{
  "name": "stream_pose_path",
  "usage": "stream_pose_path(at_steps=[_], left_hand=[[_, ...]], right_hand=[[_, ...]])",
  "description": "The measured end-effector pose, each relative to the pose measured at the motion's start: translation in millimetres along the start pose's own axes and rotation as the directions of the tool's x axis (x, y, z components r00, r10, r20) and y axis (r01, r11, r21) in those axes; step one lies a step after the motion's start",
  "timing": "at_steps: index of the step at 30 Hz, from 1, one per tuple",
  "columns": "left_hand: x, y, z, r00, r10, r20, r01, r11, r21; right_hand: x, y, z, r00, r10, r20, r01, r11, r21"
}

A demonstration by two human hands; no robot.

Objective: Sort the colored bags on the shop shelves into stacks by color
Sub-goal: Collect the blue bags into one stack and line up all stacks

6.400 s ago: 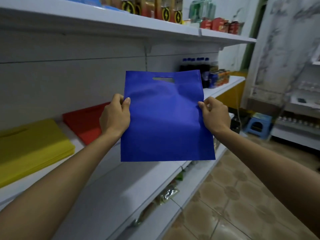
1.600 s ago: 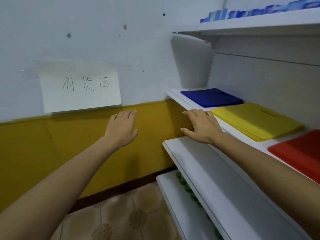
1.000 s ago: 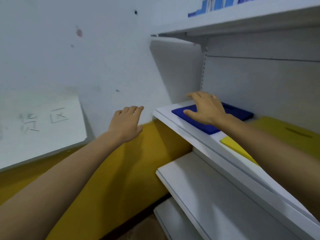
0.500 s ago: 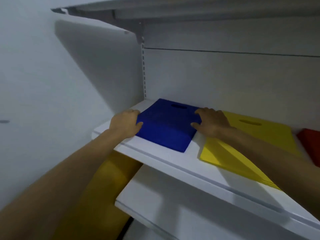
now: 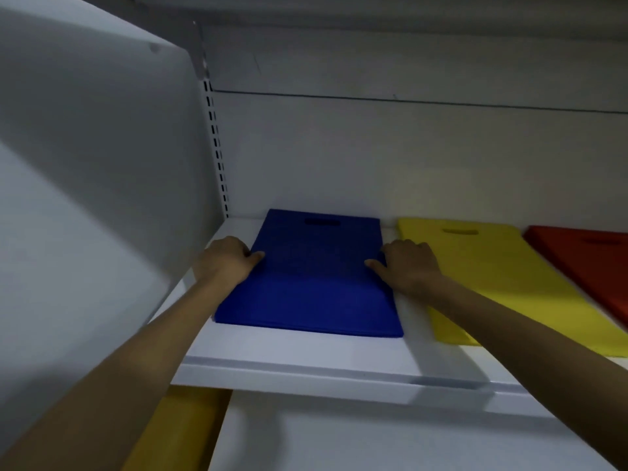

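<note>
Head view: left hand (image 5: 227, 263) and right hand (image 5: 409, 268) clamp curled fingers (image 5: 239, 249) on blue bag stack (image 5: 312, 283) edges; yellow bag stack (image 5: 499, 283) and red bag stack (image 5: 588, 263) lie apart on shelf (image 5: 306, 363). Sorting looks nearly complete.

3 bag stks (image 5: 309, 283) (image 5: 503, 287) (image 5: 588, 263), 2 hands (image 5: 226, 260) (image 5: 409, 266)

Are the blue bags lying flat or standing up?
Flat: the blue bags lie spread on the shelf, handle cutout facing up.

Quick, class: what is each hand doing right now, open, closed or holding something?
Left hand: grips the left edge of the blue bag stack.
Right hand: grips its right edge.
</note>
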State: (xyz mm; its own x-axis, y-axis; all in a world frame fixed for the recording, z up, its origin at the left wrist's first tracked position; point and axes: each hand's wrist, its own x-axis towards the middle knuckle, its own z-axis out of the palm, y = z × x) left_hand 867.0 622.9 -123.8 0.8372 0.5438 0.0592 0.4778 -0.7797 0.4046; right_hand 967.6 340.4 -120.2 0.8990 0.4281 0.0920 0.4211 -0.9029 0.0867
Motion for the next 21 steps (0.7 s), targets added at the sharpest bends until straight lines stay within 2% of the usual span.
stream_pose_path(at_steps=[5, 12, 14, 16, 17, 18, 19, 20, 21], left_hand=[[-7, -13, 20, 0.989, 0.029, -0.144, -0.063, 0.970, -0.234], [-5, -14, 22, 0.978, 0.025, -0.209, -0.097, 0.935, -0.342], [-4, -16, 23, 0.976, 0.027, -0.216, -0.113, 0.913, -0.393], [-5, -17, 24, 0.966, 0.055, -0.252, -0.162, 0.890, -0.426], [-5, -17, 23, 0.957, 0.068, -0.282, -0.191, 0.880, -0.435], [-6, -16, 23, 0.945, 0.083, -0.316, -0.223, 0.872, -0.437], [-8, -16, 22, 0.933, 0.099, -0.347, -0.252, 0.866, -0.433], [-10, -15, 22, 0.920, 0.114, -0.374, -0.280, 0.860, -0.427], [-12, -14, 21, 0.909, 0.126, -0.398, -0.305, 0.851, -0.428]], right_hand=[[-6, -16, 10, 0.998, 0.055, 0.001, -0.055, 0.998, 0.023], [-13, -21, 15, 0.985, 0.084, -0.151, -0.087, 0.996, -0.011], [-14, -22, 12, 0.987, 0.097, -0.129, -0.097, 0.995, 0.007], [-15, -23, 7, 0.986, 0.135, -0.101, -0.121, 0.983, 0.137], [-16, -25, 5, 0.980, 0.171, -0.097, -0.139, 0.951, 0.276], [-16, -27, 3, 0.970, 0.226, -0.088, -0.161, 0.872, 0.463], [-15, -29, 1, 0.954, 0.294, -0.057, -0.182, 0.723, 0.667], [-14, -32, -2, 0.933, 0.360, 0.003, -0.200, 0.512, 0.835], [-14, -34, -6, 0.909, 0.407, 0.090, -0.221, 0.288, 0.932]])
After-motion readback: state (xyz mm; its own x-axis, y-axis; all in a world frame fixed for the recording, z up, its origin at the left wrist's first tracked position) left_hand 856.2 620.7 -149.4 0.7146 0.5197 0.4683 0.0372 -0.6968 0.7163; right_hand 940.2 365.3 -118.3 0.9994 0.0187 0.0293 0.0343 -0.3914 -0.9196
